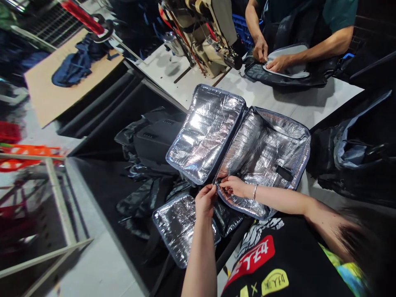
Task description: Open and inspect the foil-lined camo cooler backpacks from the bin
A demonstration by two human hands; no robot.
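Observation:
A bag with silver foil lining (269,152) lies opened out in front of me, its foil-lined flap (207,132) folded out to the left. My left hand (206,200) pinches the bag's dark edge at the near corner, where flap and body meet. Right beside it, my right hand (233,186), with a bracelet at the wrist, reaches over the foil and has its fingers closed at the same corner. What lies between the right fingertips is too small to make out. A second foil-lined piece (182,227) sits below, partly behind my left forearm.
A sewing machine (213,41) stands on the white table (167,70) ahead. Across it, a person's hands (275,62) hold a dark bag. Black bags (157,140) are piled at left; another open bag (355,152) is at right. A metal frame (58,202) stands far left.

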